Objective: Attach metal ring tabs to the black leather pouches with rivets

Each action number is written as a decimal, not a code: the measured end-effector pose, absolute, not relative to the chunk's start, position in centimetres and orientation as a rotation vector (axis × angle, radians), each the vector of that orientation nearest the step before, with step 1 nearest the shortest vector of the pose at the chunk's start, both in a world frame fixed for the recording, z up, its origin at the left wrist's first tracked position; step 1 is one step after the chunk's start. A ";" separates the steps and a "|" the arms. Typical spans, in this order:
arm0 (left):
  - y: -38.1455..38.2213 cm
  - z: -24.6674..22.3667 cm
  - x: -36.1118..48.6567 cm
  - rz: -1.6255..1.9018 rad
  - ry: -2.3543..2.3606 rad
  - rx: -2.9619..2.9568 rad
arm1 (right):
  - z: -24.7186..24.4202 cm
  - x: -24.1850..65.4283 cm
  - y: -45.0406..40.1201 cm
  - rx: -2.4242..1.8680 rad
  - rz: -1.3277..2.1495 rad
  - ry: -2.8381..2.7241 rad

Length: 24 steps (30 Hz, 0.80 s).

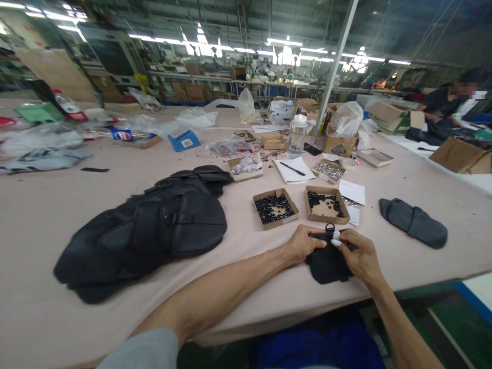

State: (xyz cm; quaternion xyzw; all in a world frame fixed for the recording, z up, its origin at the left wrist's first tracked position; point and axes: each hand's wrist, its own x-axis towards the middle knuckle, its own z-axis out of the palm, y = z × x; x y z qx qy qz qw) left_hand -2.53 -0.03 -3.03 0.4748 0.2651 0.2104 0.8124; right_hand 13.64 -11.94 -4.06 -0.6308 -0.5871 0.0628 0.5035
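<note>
Near the table's front edge, a black leather-like piece [328,264] with a rounded lower end is between my two hands. My left hand [303,244] grips its upper left edge, thumb on top. On the upper right, my right hand [359,253] pinches the same piece; white wrapping covers some of its fingertips. A black ring [329,227] sticks up from the top edge between the hands. Just beyond lie a cardboard tray of small black parts [275,209] and a second such tray [327,205]. A stack of similar black pieces [154,230] lies to the left.
Another black piece [413,223] lies at right. Farther back are a pen [292,168] on white paper, a water bottle [296,136], a tray of metal parts [328,170] and plastic bags [246,107]. A metal pole [336,66] rises behind. A person [448,100] is at far right.
</note>
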 end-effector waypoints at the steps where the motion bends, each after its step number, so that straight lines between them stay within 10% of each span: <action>1: -0.1 -3.0 -2.6 0.450 0.567 1.018 | -4.2 13.7 -11.9 -1.516 0.157 -1.415; 24: 0.1 -4.0 -2.6 0.423 0.526 1.232 | -5.0 14.9 -11.6 -1.553 0.705 -0.850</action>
